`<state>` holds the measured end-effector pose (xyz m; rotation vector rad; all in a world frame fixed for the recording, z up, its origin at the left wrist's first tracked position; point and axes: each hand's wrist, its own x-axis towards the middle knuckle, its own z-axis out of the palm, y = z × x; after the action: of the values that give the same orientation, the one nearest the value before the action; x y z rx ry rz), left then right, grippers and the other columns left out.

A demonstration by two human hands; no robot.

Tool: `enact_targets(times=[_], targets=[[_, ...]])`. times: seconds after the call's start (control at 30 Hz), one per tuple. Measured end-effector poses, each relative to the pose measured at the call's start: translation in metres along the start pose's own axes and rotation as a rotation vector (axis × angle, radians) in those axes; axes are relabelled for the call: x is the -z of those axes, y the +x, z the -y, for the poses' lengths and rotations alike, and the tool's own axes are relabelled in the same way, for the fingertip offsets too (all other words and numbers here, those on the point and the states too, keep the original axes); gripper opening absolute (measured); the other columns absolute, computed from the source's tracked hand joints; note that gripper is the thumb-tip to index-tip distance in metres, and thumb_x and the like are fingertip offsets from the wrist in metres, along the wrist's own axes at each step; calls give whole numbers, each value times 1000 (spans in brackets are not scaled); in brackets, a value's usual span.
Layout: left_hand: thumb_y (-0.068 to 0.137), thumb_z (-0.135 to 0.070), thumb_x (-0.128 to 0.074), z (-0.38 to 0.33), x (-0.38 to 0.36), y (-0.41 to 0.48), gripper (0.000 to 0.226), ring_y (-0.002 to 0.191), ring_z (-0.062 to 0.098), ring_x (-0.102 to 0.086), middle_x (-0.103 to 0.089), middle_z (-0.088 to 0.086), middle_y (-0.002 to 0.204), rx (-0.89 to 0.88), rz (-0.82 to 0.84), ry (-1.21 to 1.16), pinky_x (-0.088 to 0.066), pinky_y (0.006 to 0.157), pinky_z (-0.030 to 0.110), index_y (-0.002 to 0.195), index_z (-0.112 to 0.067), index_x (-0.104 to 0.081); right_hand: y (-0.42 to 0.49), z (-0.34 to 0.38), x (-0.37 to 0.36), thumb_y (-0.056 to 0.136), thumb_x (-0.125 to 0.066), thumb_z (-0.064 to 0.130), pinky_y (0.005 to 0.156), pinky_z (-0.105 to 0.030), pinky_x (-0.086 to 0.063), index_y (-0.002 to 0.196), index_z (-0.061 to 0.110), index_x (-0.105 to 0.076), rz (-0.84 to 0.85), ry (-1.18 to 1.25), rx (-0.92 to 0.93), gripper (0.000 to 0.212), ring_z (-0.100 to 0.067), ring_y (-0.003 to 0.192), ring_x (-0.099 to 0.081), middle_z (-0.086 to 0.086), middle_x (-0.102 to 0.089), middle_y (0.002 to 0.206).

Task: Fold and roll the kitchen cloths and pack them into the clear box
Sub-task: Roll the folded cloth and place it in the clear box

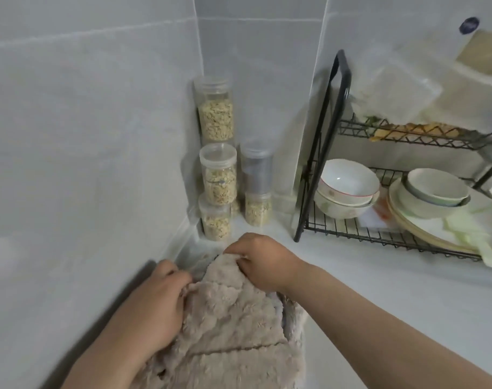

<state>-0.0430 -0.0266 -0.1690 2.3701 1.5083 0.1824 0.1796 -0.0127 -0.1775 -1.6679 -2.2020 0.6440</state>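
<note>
Fluffy beige cloth (233,327) heaped on white counter (393,304) by the wall. Right hand (263,261) pinches its far edge; left hand (157,301) curls into its left side.

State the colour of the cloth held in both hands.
Greyish beige cloth, seen in the head view.

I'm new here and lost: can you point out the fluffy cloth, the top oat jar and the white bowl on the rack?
fluffy cloth (233,318), head view, middle of its top layer.
top oat jar (215,119), head view, its grain-filled side.
white bowl (348,178), head view, its inner wall.
</note>
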Motion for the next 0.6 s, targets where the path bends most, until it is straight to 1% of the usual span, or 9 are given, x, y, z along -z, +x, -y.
enact_targets(times=[0.1, 0.17, 0.23, 0.3, 0.33, 0.4, 0.43, 0.5, 0.6], targets=[[86, -10, -51, 4, -6, -2, 19, 85, 5, -55, -48, -15, 92, -56, -121, -3, -48, 77, 33, 77, -26, -55, -12, 2, 5, 96, -43, 5, 91, -26, -41, 110, 7, -70, -140, 32, 62, 31, -21, 107, -54, -10, -64, 111], [84, -10, -51, 6, -9, -6, 15, 81, 10, -53, -51, -11, 83, -55, -212, 37, -47, 73, 35, 79, -23, -53, -23, 10, 9, 96, -42, 5, 87, -27, -41, 103, 4, -69, -219, 107, 61, 28, -19, 101, -55, -9, -64, 106], [89, -15, -52, 3, -7, -12, 9, 75, 18, -52, -53, -8, 77, -21, -317, 79, -44, 66, 36, 85, -22, -51, -37, 18, 14, 96, -42, 8, 75, -33, -46, 89, 8, -68, -339, 184, 24, 26, -19, 84, -60, -6, -67, 89], [93, -24, -51, -2, 0, -20, 2, 79, 24, -58, -61, -4, 81, -23, -398, 105, -44, 64, 35, 92, -24, -53, -53, 26, 18, 95, -46, 12, 56, -30, -44, 69, 19, -62, -504, 309, -25, 32, -12, 58, -54, 3, -61, 63], [94, -28, -51, -5, 5, -27, 5, 83, 25, -59, -63, -3, 84, -30, -432, 99, -43, 63, 34, 94, -24, -55, -62, 30, 19, 94, -48, 14, 56, -28, -42, 65, 16, -59, -587, 377, -36, 32, -10, 56, -50, 0, -57, 59], [93, -31, -54, -10, 15, -42, 8, 79, 22, -56, -62, -4, 82, -40, -501, 64, -36, 58, 31, 93, -23, -58, -84, 43, 26, 93, -51, 16, 63, -35, -45, 72, 4, -60, -721, 481, -51, 25, -15, 63, -49, -18, -56, 67], [93, -31, -57, -13, 20, -50, 10, 75, 19, -52, -58, -6, 78, -46, -525, 54, -31, 53, 26, 90, -22, -58, -97, 50, 30, 93, -52, 17, 62, -38, -45, 80, -1, -61, -772, 503, -65, 24, -17, 63, -49, -21, -56, 70], [90, -29, -62, -19, 31, -66, 14, 69, 16, -45, -53, -7, 72, -69, -546, 46, -25, 49, 20, 81, -19, -59, -125, 64, 39, 93, -53, 16, 56, -34, -41, 85, 2, -67, -862, 484, -100, 21, -16, 58, -48, -12, -56, 65], [85, -16, -64, -22, 47, -85, 7, 71, 20, -50, -58, -2, 72, -107, -546, 18, -31, 54, 28, 78, -14, -63, -172, 84, 55, 93, -58, 16, 46, -22, -41, 84, 16, -72, -1015, 426, -125, 17, -6, 45, -47, -2, -64, 65]])
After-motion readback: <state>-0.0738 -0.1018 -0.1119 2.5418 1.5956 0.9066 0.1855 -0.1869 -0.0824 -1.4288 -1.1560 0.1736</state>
